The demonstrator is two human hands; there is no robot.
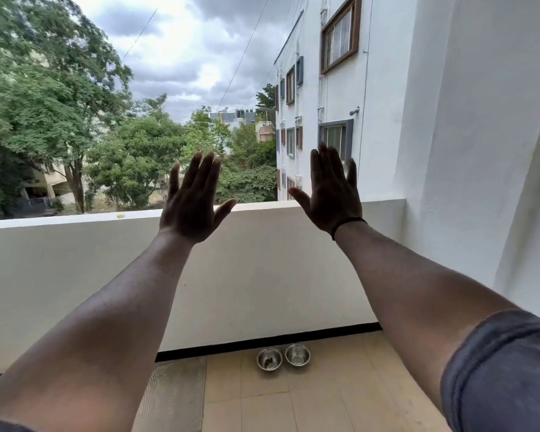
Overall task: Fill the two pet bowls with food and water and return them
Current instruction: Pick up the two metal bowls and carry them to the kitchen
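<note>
My left hand [191, 203] and right hand [330, 194] are raised, fingers spread, holding nothing. The two steel bowls [283, 357] sit side by side on the floor by the wall (light, stiff, probably slippery); I'd grip their rims.

Single head-worn view, facing forward over balcony wall [262, 263], floor [325, 394] low, wide-angle

The tiled floor [325, 397] carries two steel bowls [269, 359] [297, 354] side by side, near the parapet wall [247, 275]. A mat [175, 391] lies to their left.
</note>
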